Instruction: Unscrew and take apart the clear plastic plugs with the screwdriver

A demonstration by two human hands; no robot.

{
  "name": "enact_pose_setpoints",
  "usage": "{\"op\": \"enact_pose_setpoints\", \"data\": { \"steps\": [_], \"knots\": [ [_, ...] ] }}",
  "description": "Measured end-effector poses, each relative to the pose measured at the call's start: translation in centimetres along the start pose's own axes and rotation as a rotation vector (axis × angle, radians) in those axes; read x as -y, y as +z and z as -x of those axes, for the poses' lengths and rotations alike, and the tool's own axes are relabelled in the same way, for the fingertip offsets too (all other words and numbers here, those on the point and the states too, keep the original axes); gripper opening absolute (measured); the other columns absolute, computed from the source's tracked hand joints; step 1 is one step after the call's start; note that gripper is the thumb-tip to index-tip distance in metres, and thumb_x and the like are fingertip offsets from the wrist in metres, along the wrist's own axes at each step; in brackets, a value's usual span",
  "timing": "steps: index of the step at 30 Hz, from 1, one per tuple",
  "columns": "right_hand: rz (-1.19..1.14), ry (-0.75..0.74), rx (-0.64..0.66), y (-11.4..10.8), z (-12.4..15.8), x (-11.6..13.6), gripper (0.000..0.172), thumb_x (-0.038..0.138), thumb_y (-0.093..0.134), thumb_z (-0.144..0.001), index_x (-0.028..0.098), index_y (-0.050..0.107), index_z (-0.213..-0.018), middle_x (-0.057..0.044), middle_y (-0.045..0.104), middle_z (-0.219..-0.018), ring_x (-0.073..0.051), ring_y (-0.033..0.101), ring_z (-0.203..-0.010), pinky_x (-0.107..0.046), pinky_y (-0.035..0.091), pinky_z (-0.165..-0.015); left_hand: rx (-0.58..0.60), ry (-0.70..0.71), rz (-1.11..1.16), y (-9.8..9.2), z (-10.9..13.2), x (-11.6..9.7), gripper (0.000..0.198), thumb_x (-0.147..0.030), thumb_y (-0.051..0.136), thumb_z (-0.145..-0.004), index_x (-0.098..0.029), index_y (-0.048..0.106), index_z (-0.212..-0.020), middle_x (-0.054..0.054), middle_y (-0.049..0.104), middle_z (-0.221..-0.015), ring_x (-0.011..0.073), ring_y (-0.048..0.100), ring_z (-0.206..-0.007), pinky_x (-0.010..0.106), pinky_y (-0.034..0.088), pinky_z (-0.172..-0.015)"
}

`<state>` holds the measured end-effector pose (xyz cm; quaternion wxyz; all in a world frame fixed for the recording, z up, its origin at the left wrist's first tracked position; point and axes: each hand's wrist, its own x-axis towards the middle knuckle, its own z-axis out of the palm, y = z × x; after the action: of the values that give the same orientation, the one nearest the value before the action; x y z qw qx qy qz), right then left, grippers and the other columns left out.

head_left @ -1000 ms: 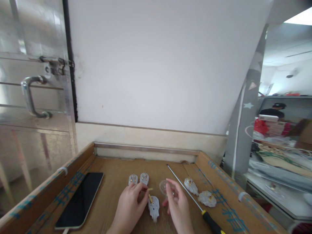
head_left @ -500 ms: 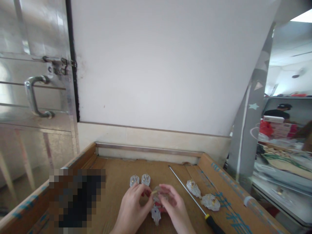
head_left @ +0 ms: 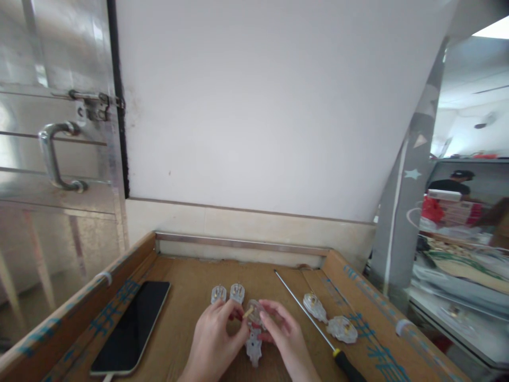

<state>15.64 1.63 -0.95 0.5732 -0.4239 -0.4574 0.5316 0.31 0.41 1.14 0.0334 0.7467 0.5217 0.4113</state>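
closer together than a second earlier, the left hand (head_left: pixel 218 335) and right hand (head_left: pixel 287 338) had brought their pieces together. at far left a flat, black, rectangular phone (head_left: pixel 131 329) lay on the brown cardboard (head_left: pixel 181 313). next, two small clear plastic plug pieces with metal prongs (head_left: pixel 237 292) sat side by side beyond the left hand, whose thumb and finger pinched a slim brass-coloured metal strip (head_left: pixel 248 313). it overlapped a clear, round plastic piece (head_left: pixel 255 305) gripped by the right fingers; contact could not be told. nearer, a clear, tapered plastic plug half (head_left: pixel 253 351) lay between the hands. fitting strip to round piece seemed the step in hand, which called for steady holding and careful lining-up. rightward lay a long-shafted screwdriver with a black-and-yellow handle (head_left: pixel 345 363), then two clear, oval plastic plug parts (head_left: pixel 342 329).
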Motion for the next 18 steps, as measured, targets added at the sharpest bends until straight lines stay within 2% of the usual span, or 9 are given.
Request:
{"op": "enact_pose_setpoints", "data": {
  "steps": [6,11,18],
  "knots": [
    [-0.024,0.046,0.025,0.16,0.20,0.39,0.048,0.050,0.077,-0.056,0.016,0.065,-0.087,-0.007,0.067,-0.087,-0.020,0.065,-0.074,-0.026,0.053,-0.056,0.013,-0.029,0.041,-0.07,0.06,-0.08,0.010,-0.017,0.053,-0.076,-0.023,0.058,-0.070,-0.003,0.063,-0.065,0.0130,0.060,-0.064,0.021,0.045,-0.060],
    [-0.029,0.021,0.037,0.12,0.13,0.19,0.046,0.049,0.076,-0.057,0.016,0.066,-0.088,-0.007,0.068,-0.086,-0.019,0.065,-0.070,-0.026,0.052,-0.057,0.005,-0.055,0.039,-0.13,0.09,-0.14,0.010,-0.018,0.054,-0.075,-0.023,0.058,-0.067,-0.003,0.062,-0.063,0.0128,0.059,-0.061,0.020,0.044,-0.059],
    [-0.035,0.056,0.066,0.00,0.00,0.03,0.046,0.049,0.078,-0.055,0.016,0.066,-0.086,-0.007,0.069,-0.084,-0.019,0.064,-0.072,-0.025,0.051,-0.057,-0.020,-0.036,0.053,-0.29,0.15,-0.19,0.010,-0.017,0.055,-0.074,-0.023,0.059,-0.068,-0.003,0.063,-0.064,0.0130,0.059,-0.062,0.020,0.044,-0.059]
  ]
}}
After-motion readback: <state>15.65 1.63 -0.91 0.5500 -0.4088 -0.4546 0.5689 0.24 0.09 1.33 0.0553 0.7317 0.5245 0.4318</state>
